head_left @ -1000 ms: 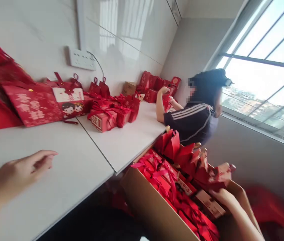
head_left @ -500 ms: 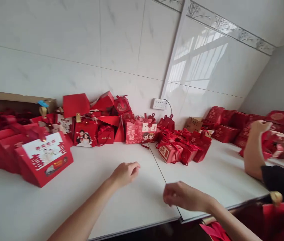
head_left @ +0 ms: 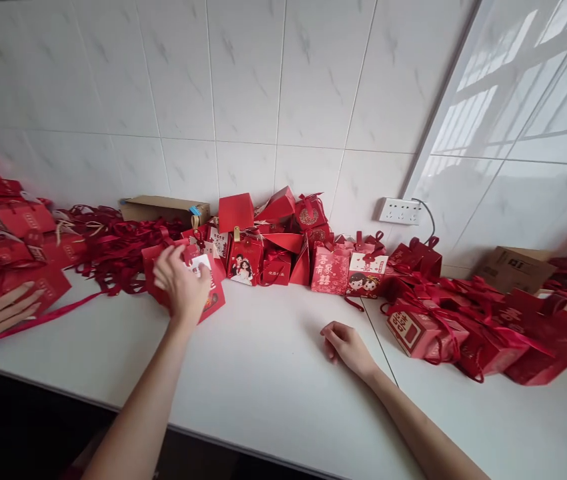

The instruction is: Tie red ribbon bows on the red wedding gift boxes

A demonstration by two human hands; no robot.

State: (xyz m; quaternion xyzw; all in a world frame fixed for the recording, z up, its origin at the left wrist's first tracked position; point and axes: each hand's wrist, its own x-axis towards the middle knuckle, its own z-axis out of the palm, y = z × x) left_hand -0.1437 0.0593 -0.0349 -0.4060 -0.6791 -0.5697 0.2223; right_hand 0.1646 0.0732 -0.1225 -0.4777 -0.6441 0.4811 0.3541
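My left hand (head_left: 183, 283) is at the front of a red gift box (head_left: 216, 297) with a white printed panel, partly covering it. Its fingers are spread; whether they touch the box I cannot tell. My right hand (head_left: 347, 347) hovers over or rests on the white table (head_left: 273, 373), fingers curled in loosely with nothing visible in them. Beyond it stand a pink-red box with gold characters (head_left: 331, 270) and a box with two cartoon faces (head_left: 366, 273). Left of these is a red box with a printed bridal couple (head_left: 244, 260).
At the far left, a co-worker's hand (head_left: 1, 313) lies by stacked red boxes (head_left: 21, 220). A heap of dark red ribbons (head_left: 118, 250) lies before an open cardboard box (head_left: 163, 205). More ribboned red boxes (head_left: 428, 330) sit at right, below a wall socket (head_left: 398, 211).
The view has swung left. My left hand has moved to the printed box and opened its fingers. My right hand stays curled over the table. A co-worker's hand has appeared at left.
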